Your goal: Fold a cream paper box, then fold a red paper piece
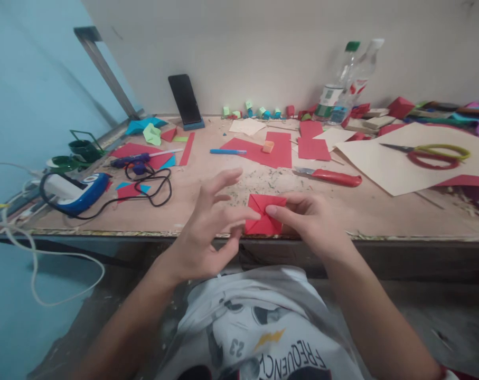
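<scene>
A small red folded paper square (259, 225) with creases meeting near its middle is at the front edge of the table. My right hand (308, 216) grips its right side, thumb on top and fingers behind. My left hand (213, 224) is at the paper's left, its fingers spread apart, with one fingertip over the paper's face; whether it touches I cannot tell. A red-handled knife (336, 177) lies beyond my right hand. Past the folded paper are a blue pen (228, 152) and flat red paper pieces (276, 150).
Scissors (437, 155) rest on a cream paper sheet (397, 177) at the right. Two plastic bottles (330, 100) and a phone (185, 100) stand along the wall. On the left lie a glue gun (134, 159) and a corded blue-and-white device (83, 192).
</scene>
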### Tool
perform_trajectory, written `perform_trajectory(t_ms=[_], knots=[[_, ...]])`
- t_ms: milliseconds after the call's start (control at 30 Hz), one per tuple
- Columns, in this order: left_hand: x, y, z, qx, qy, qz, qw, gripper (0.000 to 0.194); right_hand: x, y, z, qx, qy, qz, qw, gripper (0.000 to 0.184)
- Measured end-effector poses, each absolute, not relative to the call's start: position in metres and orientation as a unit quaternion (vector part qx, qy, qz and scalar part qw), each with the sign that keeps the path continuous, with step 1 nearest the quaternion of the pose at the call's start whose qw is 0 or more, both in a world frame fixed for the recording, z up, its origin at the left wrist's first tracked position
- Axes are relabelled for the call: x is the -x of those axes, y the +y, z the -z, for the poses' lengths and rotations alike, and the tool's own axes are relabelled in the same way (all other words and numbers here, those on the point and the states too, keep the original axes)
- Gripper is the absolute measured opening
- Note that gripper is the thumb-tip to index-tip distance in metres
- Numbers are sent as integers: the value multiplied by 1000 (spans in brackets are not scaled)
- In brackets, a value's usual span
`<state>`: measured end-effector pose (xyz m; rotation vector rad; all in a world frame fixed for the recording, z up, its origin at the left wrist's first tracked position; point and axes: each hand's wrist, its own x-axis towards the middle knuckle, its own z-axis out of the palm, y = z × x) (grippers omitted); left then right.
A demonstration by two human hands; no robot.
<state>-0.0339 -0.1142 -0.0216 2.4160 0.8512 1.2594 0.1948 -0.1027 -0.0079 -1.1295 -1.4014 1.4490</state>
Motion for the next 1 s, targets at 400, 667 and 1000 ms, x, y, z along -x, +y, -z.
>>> perform_trajectory(t_ms=[400, 667, 1000], knots=[[26, -109, 20, -776, 342, -467, 251, 4, -196, -103, 6, 423, -581, -573, 394, 26], [13, -115, 23, -694, 428, -487, 312, 11, -195, -103, 6, 389, -624, -554, 390, 30], [8, -119, 26, -647, 454, -580, 197, 8, -194, -106, 16, 316, -575, -549, 517, 27]])
